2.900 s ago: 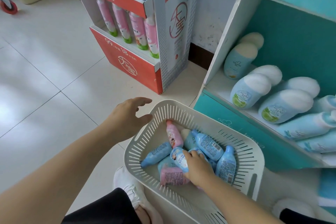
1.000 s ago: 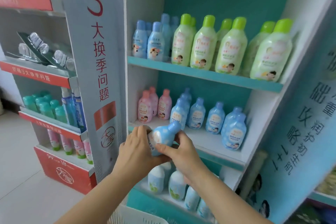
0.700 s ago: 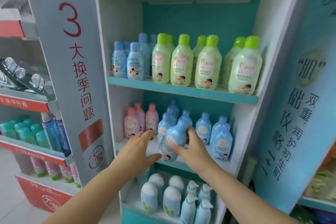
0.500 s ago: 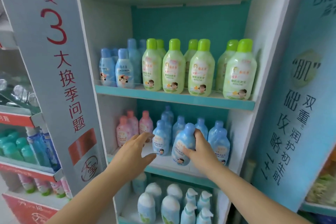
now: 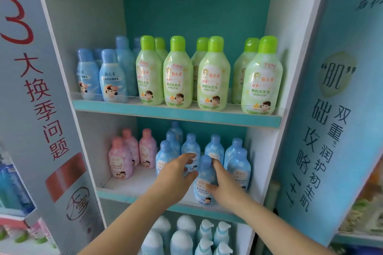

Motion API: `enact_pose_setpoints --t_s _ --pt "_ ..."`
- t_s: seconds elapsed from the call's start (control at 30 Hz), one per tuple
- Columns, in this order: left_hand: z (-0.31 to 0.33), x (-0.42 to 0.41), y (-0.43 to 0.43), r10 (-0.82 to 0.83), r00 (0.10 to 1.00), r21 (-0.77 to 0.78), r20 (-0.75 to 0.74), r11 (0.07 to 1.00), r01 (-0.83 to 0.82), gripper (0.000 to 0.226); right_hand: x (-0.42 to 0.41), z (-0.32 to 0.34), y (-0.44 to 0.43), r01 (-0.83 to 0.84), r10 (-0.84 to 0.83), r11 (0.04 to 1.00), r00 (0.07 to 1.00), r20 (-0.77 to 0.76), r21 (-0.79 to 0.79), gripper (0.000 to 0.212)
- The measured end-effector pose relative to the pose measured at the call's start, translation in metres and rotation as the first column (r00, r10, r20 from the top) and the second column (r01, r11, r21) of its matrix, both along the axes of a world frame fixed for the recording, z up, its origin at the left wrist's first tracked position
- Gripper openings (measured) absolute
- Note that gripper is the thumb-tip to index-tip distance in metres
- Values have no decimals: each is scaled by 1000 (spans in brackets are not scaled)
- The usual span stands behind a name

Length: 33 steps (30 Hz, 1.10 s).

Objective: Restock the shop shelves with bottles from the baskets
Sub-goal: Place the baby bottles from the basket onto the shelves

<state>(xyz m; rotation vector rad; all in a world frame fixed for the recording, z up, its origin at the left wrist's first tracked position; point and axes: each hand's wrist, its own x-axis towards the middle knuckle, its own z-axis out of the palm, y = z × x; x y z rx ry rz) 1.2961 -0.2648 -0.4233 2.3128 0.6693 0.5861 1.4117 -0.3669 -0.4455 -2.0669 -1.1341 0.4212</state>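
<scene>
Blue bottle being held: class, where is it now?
In the head view, the blue bottle stands upright at the front of the middle shelf, right of centre, gripped by the right hand, before the other blue bottles.

Middle white shelf board (image 5: 132, 182): the bare strip at front left, before the pink round-shouldered plastic bottles (image 5: 120, 157), lies free beside my left hand (image 5: 172, 178). Rightward, rows of pale blue capped plastic bottles (image 5: 214, 147) fill the depth up to the white side wall (image 5: 259, 157). The teal-edged upper shelf (image 5: 176, 115) leaves little room over their caps.
</scene>
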Motion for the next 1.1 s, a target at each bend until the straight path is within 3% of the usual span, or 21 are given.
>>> enact_pose_setpoints --t_s 0.17,0.33,0.43,0.5,0.67,0.87,1.1 --pt "-4 13 -6 -38 999 -25 -25 999 37 45 4 2 -5 4 -5 999 1000 31 36 57" --pt "-5 26 -11 -18 998 -37 -64 999 16 46 4 13 -25 44 -51 995 996 68 93 64" --pt "-4 32 -15 10 993 -112 -120 993 -24 44 4 25 -41 35 -52 990 991 124 136 60" --pt "-4 35 -20 16 996 -179 -90 983 -32 44 4 37 -50 14 -41 984 988 149 179 59" --pt "-7 43 -41 26 999 -171 -42 985 -33 41 4 76 -82 -84 39 967 982 187 240 47" --pt "-6 56 -60 34 999 -169 -42 985 -40 47 14 78 -117 -76 -13 964 943 333 253 37" --pt "-6 64 -76 66 997 -134 -28 989 -69 51 18 62 -124 -33 -46 959 961 271 282 36"
